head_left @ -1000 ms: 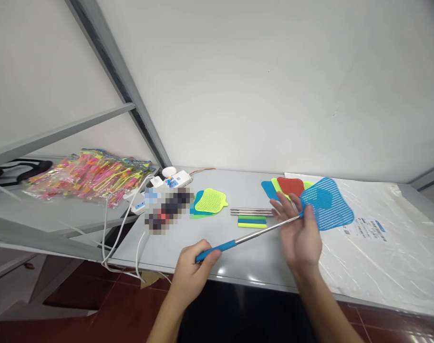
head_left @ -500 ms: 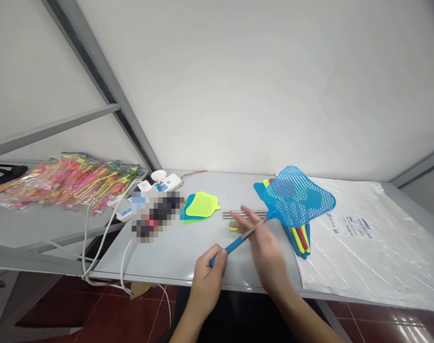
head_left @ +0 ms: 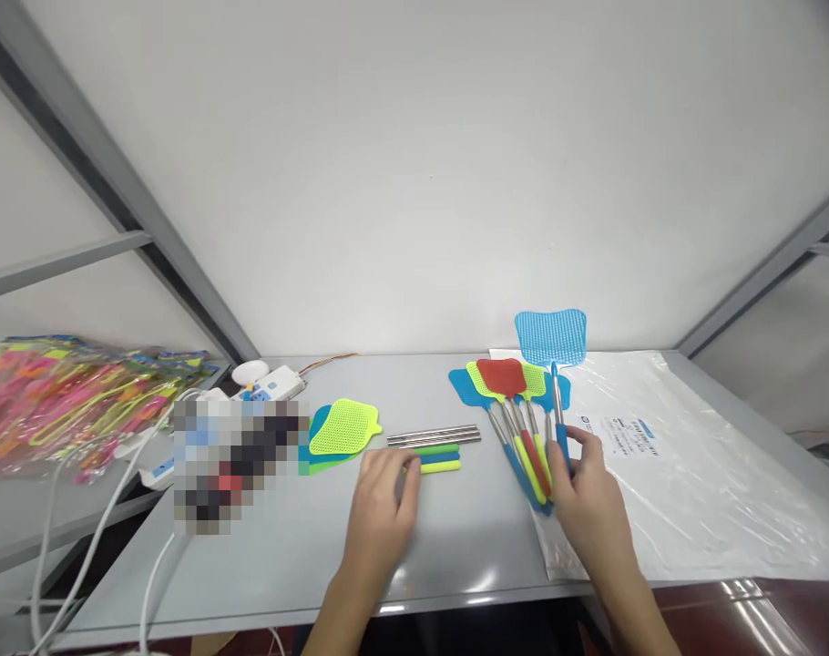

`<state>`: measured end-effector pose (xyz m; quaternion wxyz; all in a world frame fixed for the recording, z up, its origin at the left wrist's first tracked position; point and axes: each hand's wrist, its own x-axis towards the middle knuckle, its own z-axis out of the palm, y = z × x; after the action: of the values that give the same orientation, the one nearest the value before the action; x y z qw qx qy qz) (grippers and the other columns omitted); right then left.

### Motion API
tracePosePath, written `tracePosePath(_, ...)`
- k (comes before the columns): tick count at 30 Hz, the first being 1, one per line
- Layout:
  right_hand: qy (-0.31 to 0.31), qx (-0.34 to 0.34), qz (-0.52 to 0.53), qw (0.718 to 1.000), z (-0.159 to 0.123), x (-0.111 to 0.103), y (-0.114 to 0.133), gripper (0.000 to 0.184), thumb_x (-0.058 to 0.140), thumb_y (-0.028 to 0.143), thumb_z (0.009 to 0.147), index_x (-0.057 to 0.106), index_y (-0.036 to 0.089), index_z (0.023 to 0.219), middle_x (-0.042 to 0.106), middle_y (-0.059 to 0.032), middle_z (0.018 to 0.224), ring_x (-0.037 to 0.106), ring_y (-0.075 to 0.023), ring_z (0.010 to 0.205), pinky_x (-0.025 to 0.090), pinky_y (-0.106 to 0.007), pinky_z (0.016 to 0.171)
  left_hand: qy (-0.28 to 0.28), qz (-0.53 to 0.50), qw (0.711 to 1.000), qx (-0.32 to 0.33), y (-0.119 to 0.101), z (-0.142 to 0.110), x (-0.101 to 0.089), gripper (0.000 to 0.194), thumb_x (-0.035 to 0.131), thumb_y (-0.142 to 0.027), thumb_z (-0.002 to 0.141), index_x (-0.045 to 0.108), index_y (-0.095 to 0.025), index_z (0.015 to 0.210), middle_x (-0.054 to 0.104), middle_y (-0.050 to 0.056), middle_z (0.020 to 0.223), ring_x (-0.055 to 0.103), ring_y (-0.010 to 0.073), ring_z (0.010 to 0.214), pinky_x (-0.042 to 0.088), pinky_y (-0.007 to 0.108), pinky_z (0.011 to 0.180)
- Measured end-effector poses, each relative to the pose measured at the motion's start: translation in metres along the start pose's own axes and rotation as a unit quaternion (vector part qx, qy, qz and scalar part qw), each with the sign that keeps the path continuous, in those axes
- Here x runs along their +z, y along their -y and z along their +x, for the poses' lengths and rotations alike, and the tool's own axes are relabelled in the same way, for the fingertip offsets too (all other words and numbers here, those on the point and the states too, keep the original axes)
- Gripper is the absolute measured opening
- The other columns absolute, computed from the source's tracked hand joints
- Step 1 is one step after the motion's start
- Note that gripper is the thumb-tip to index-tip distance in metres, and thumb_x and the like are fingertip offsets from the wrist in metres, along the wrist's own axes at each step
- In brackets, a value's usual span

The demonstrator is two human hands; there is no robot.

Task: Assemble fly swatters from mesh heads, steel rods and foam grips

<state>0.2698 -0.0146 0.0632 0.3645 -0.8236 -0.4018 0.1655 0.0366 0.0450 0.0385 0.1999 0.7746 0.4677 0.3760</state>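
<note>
My right hand (head_left: 588, 483) is closed around the blue grip of a fly swatter (head_left: 551, 339) with a steel shaft. It holds the swatter upright, just right of a fanned row of blue, yellow and red fly swatters (head_left: 502, 375). At mid-table, my left hand (head_left: 380, 501) has its thumb and fingertips together at the left ends of the handle grips (head_left: 445, 458), which are green, blue and yellow. Its fingers partly cover those ends. Thin steel rods (head_left: 434, 435) lie just behind the grips.
Loose swatter heads (head_left: 346, 426), yellow over blue and green, lie left of the rods. A white plastic bag (head_left: 688, 492) covers the table's right side. At left are power strips (head_left: 271, 387), cables, a blurred-out patch and a pile of colourful packaged goods (head_left: 100, 392).
My right hand has taken the blue swatter from my left hand to the right, beside the other swatters. My left hand has let go of it and moved to the handle grips. The view has shifted.
</note>
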Motion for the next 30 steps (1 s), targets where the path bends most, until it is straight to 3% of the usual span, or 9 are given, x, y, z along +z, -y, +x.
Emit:
tracePosePath(4,0.053,0.005,-0.179,0.982,0.018,-0.008,-0.009,0.045,0.028,0.052,0.096,0.052,0.020,0.117,0.068,-0.0063,0.074,0.065,-0.0273,0.068,0.039,-0.032,0.056,-0.032,0.059,0.998,-0.003,0.024,0.006,-0.001,0.017,0.047,-0.027,0.096,0.062,-0.022,0.101,0.063,0.007,0.103,0.053,0.0258,0.102,0.039,0.043,0.094)
tracePosePath(7,0.075,0.001,-0.240,0.968,0.034,-0.003,-0.011,0.041,0.028,0.045,0.097,0.056,0.019,0.110,0.070,-0.0109,0.084,0.067,-0.0293,0.078,0.040,-0.033,0.060,-0.030,0.090,0.995,-0.020,0.031,0.005,0.002,0.018,0.047,-0.029,0.096,0.062,-0.022,0.103,0.060,0.007,0.110,0.050,0.0274,0.108,0.037,0.046,0.097)
tracePosePath(15,0.102,0.000,-0.271,0.957,0.048,0.010,-0.013,0.048,0.029,0.047,0.097,0.058,0.017,0.119,0.071,-0.0154,0.091,0.068,-0.0326,0.085,0.044,-0.038,0.066,-0.024,0.121,0.991,-0.047,0.027,0.001,0.008,0.017,0.049,-0.031,0.095,0.063,-0.023,0.101,0.058,0.008,0.114,0.048,0.0292,0.110,0.038,0.048,0.095)
tracePosePath(24,0.112,0.004,-0.289,0.951,0.040,-0.006,-0.012,0.059,0.025,0.063,0.093,0.058,0.024,0.122,0.072,-0.0114,0.096,0.066,-0.0345,0.089,0.044,-0.040,0.064,-0.021,0.145,0.989,-0.006,0.022,-0.003,0.008,0.012,0.055,-0.026,0.092,0.066,-0.024,0.094,0.057,0.009,0.116,0.048,0.0293,0.111,0.039,0.046,0.094)
tracePosePath(30,0.057,-0.055,-0.277,0.957,0.036,-0.002,0.009,0.050,0.029,0.058,0.094,0.059,0.026,0.118,0.070,-0.0085,0.107,0.066,-0.0312,0.088,0.043,-0.037,0.062,-0.017,0.160,0.987,-0.003,0.017,-0.011,0.005,0.011,0.057,-0.024,0.092,0.068,-0.024,0.093,0.057,0.009,0.120,0.046,0.0299,0.112,0.038,0.048,0.095)
